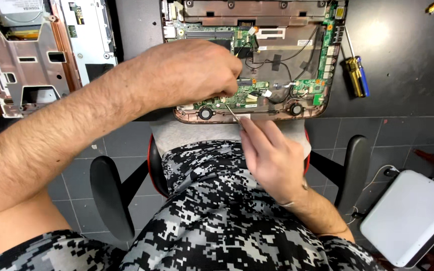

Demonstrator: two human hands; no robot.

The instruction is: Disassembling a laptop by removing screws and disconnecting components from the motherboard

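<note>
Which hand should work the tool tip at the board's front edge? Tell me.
Likely the right hand: its fingers already pinch the thin metal tool, tip at the green circuit board. The left hand rests on the board.

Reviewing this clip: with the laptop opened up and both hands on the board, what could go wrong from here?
The thin metal tool in the right hand touches the bare green circuit board; a slip might scratch it. The left hand rests over loose black wires and could snag them. The opened laptop overhangs the desk edge and might tip.
</note>
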